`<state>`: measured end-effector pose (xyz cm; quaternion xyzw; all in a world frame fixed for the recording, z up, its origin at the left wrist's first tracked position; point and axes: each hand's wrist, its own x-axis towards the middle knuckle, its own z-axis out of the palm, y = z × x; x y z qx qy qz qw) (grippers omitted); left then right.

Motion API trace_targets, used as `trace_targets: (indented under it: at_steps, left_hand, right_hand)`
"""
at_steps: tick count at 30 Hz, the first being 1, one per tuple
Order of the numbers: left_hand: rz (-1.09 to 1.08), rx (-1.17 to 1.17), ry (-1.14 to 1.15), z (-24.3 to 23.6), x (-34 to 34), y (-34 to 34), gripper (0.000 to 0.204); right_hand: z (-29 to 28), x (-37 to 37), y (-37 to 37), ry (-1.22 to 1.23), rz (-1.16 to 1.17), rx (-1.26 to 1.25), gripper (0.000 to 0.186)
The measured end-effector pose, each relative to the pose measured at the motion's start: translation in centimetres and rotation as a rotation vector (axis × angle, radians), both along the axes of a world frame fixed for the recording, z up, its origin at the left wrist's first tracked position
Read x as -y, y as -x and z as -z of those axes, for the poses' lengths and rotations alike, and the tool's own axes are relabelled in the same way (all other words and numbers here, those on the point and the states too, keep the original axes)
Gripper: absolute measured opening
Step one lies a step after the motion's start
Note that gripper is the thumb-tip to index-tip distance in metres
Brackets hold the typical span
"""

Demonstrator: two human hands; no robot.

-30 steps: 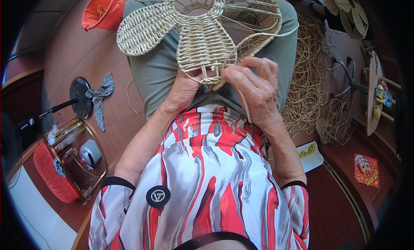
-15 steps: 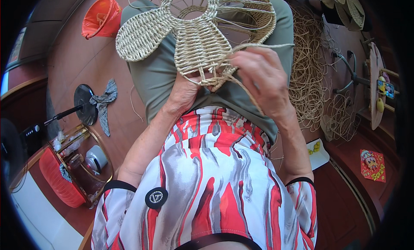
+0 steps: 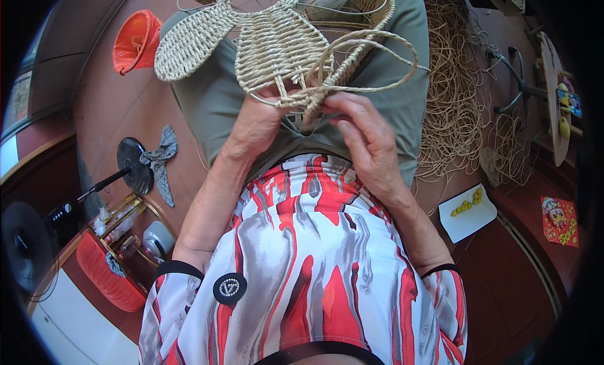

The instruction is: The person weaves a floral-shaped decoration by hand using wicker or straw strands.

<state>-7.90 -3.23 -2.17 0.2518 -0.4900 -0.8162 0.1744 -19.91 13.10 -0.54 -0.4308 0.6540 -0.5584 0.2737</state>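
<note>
A woven straw-cord basket piece (image 3: 280,41) with petal-shaped panels around a round opening lies over my knees. My left hand (image 3: 257,123) is closed on the lower edge of the nearest petal, its fingertips hidden behind the weave. A thick wrapped rim runs along that petal's right side and ends in a short stub pointing toward me. Beside this rim my right hand (image 3: 368,135) has its fingers bent against the corner, where the straw cord (image 3: 377,89) meets the weave. The cord swings out to the right in a wide loose loop. Part of the right fingertips is hidden.
A large heap of loose cord (image 3: 450,107) covers the floor at the right. An orange-red bucket (image 3: 137,41) stands at the far left. Nearer are a fan base (image 3: 134,167) and a gold-framed cart (image 3: 148,207). A white tray (image 3: 465,223) holds yellow-green fruit at the right.
My right hand has come down and closer to the petal's lower corner. The cord, earlier drawn outward, now forms a wide loop. The woven piece has shifted slightly up and left.
</note>
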Motion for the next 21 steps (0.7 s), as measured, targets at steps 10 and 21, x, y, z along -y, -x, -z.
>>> trace_targets:
  at_steps: [10,21]
  left_hand:
    - [0.128,0.092,0.108,-1.2,2.2,0.6,0.036]
    - [0.149,0.203,0.372,0.6,2.3,-1.0,0.037]
  right_hand:
    - [0.6,0.9,-0.9,0.101,0.079,-0.083,0.046]
    - [0.9,0.4,-2.5,0.071,0.107,-0.127,0.045]
